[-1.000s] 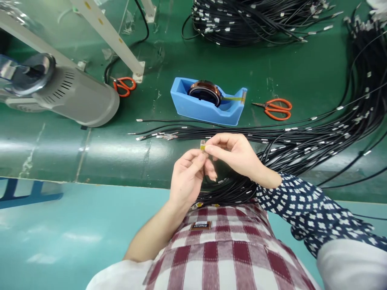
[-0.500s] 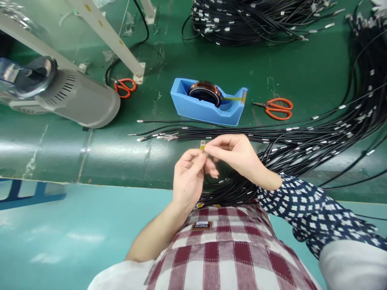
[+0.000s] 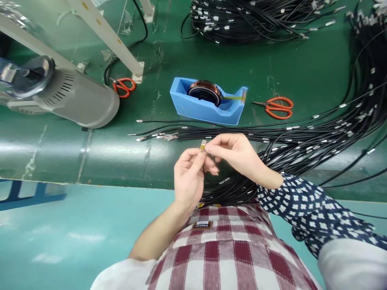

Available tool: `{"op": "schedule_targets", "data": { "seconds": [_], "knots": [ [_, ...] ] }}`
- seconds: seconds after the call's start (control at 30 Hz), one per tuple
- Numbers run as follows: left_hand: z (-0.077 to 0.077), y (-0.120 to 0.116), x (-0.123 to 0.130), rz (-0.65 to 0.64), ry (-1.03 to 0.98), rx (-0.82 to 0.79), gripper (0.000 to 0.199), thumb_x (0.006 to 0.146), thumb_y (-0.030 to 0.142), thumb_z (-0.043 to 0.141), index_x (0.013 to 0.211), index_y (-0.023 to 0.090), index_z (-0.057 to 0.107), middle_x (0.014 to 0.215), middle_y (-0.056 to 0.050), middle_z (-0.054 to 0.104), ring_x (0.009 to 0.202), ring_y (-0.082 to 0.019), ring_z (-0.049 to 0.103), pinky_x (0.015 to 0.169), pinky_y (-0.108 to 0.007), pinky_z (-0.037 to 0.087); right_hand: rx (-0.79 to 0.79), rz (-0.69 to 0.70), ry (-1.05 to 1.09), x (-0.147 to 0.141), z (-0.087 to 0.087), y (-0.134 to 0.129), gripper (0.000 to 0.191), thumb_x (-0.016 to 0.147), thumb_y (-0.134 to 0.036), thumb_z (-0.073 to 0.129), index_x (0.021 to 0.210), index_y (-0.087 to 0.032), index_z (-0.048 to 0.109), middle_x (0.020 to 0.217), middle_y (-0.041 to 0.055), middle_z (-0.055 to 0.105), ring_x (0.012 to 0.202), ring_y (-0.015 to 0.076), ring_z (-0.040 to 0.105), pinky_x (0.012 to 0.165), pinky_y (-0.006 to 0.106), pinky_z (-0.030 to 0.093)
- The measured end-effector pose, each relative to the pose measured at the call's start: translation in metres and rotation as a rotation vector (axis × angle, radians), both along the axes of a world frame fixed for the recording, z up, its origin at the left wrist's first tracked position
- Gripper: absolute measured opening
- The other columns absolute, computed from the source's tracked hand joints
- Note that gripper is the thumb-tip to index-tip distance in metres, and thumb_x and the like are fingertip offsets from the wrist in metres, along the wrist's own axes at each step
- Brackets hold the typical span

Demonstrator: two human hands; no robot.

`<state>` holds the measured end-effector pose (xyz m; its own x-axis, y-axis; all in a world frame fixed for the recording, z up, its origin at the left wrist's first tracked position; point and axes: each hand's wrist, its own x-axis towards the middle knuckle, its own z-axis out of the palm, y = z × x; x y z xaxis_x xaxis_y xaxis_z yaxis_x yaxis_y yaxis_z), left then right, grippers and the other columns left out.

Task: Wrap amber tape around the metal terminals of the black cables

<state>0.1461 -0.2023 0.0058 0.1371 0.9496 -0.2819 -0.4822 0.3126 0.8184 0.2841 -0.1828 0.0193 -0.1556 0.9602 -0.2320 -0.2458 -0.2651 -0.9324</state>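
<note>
My left hand pinches a small metal cable connector upright between thumb and fingertips. Yellow-amber tape sits around its lower part. From the right, my right hand closes thumb and index finger at the taped side of the same connector; whether a loose tape end lies between them is hidden. Behind both hands runs a bundle of black cables with silver ends to the left. Just beyond stands a blue tape dispenser holding an amber tape roll. More black cables lie under my hands at the table edge.
Orange-handled scissors lie right of the dispenser, and a second pair of scissors at left by a white post. A grey machine stands far left. Coiled black cables sit at the back on the green table.
The connector has tilted slightly to the right between my fingertips. Both hands otherwise keep nearly the same place and grip.
</note>
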Motion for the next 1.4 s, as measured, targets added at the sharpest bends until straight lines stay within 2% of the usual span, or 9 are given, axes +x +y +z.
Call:
{"op": "schedule_targets", "data": {
  "seconds": [0.2,0.4,0.5,0.6,0.73,0.93,1.17,1.4],
  "knots": [
    [0.0,0.002,-0.003,-0.053,-0.051,-0.084,0.019,0.077,0.029,0.076,0.079,0.016,0.063,0.056,0.002,0.063,0.047,-0.01,0.059,0.048,-0.021,0.051,-0.004,-0.004,-0.019,0.0,-0.007,0.002,0.021,0.072,-0.033,0.077,0.076,-0.013,0.073,0.072,0.0028,0.07,0.059,0.0096,0.058,0.055,0.021,0.047],
    [0.003,0.004,-0.009,-0.079,-0.057,-0.088,0.018,0.078,0.028,0.075,0.08,0.015,0.063,0.056,0.002,0.062,0.046,-0.01,0.059,0.046,-0.02,0.05,-0.039,0.029,-0.005,0.006,-0.009,0.0,0.024,0.081,-0.034,0.068,0.093,-0.015,0.076,0.074,0.0004,0.069,0.052,0.0054,0.048,0.057,0.022,0.044],
    [0.004,0.004,-0.01,-0.073,-0.027,-0.059,0.017,0.078,0.027,0.076,0.08,0.017,0.061,0.057,0.003,0.063,0.046,-0.01,0.059,0.046,-0.021,0.05,0.005,-0.022,-0.08,0.009,-0.004,0.001,0.023,0.081,-0.036,0.069,0.088,-0.015,0.076,0.078,0.0015,0.07,0.053,0.0064,0.049,0.057,0.022,0.044],
    [0.004,0.001,-0.009,-0.079,0.019,-0.01,0.017,0.079,0.025,0.075,0.08,0.018,0.06,0.057,0.003,0.064,0.047,-0.012,0.061,0.047,-0.022,0.051,0.077,-0.055,-0.126,0.01,0.006,0.002,0.025,0.076,-0.04,0.073,0.079,-0.015,0.072,0.083,0.0038,0.072,0.059,0.0093,0.055,0.058,0.023,0.047],
    [0.003,-0.004,-0.006,-0.034,0.144,0.091,0.016,0.079,0.024,0.075,0.078,0.017,0.061,0.057,0.002,0.067,0.047,-0.013,0.062,0.049,-0.025,0.052,0.098,-0.03,-0.176,0.009,0.017,0.001,0.03,0.072,-0.043,0.077,0.074,-0.015,0.069,0.073,0.0042,0.07,0.066,0.0137,0.061,0.062,0.025,0.05],
    [0.001,-0.009,-0.003,-0.016,0.328,0.149,0.016,0.077,0.021,0.077,0.077,0.016,0.061,0.059,0.001,0.069,0.048,-0.011,0.063,0.052,-0.022,0.053,0.137,0.006,-0.265,0.014,0.017,0.0,0.019,0.078,-0.033,0.072,0.073,-0.014,0.069,0.072,0.0035,0.07,0.063,0.0121,0.06,0.059,0.023,0.05],
    [0.005,-0.004,-0.006,-0.076,0.237,0.18,0.019,0.081,0.026,0.074,0.095,0.018,0.065,0.076,-0.003,0.072,0.055,-0.013,0.066,0.057,-0.025,0.056,0.18,0.062,-0.274,0.019,0.015,-0.003,0.018,0.083,-0.032,0.067,0.074,-0.016,0.066,0.067,0.0007,0.067,0.059,0.011,0.06,0.057,0.023,0.049],
    [0.005,-0.002,-0.006,-0.04,0.227,0.194,0.006,0.085,0.022,0.069,0.085,0.016,0.069,0.07,-0.002,0.072,0.051,-0.012,0.065,0.054,-0.025,0.056,0.251,0.063,-0.355,0.017,0.018,-0.005,0.017,0.085,-0.031,0.065,0.076,-0.016,0.065,0.066,0.0004,0.067,0.058,0.0106,0.059,0.057,0.023,0.047]
  ]
}}
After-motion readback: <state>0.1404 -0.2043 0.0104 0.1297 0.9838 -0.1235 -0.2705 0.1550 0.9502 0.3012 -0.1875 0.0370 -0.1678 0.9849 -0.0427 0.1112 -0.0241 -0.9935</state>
